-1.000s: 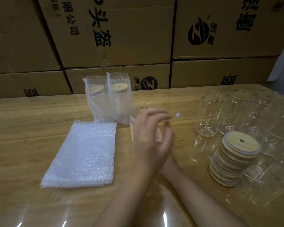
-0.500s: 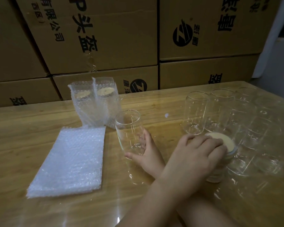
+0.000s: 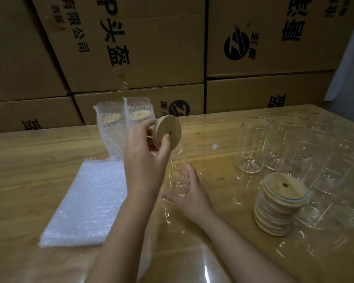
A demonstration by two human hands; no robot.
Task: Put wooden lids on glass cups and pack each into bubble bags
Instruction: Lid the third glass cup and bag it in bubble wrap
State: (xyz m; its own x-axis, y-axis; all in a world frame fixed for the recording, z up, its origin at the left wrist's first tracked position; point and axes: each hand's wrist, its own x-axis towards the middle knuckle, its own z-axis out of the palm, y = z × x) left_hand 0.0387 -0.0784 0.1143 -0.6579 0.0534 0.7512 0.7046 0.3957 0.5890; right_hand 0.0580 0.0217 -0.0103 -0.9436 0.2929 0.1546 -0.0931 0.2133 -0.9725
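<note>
The left hand [image 3: 145, 158] pinches a tilted wooden lid [image 3: 170, 131] at the mouth of the glass cup [image 3: 178, 162], whose base the right hand [image 3: 192, 196] grips.

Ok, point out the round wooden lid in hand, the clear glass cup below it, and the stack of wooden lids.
Round wooden lid [image 3: 171, 126]: head view, flat face above its hole.
Clear glass cup [image 3: 178, 167]: head view, side wall.
Stack of wooden lids [image 3: 281, 192]: head view, top lid's face.

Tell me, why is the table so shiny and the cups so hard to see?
Head view: the light is dim; glare streaks the glossy table; the clear cups blend into it; the wide lens tilts the cardboard boxes.
</note>
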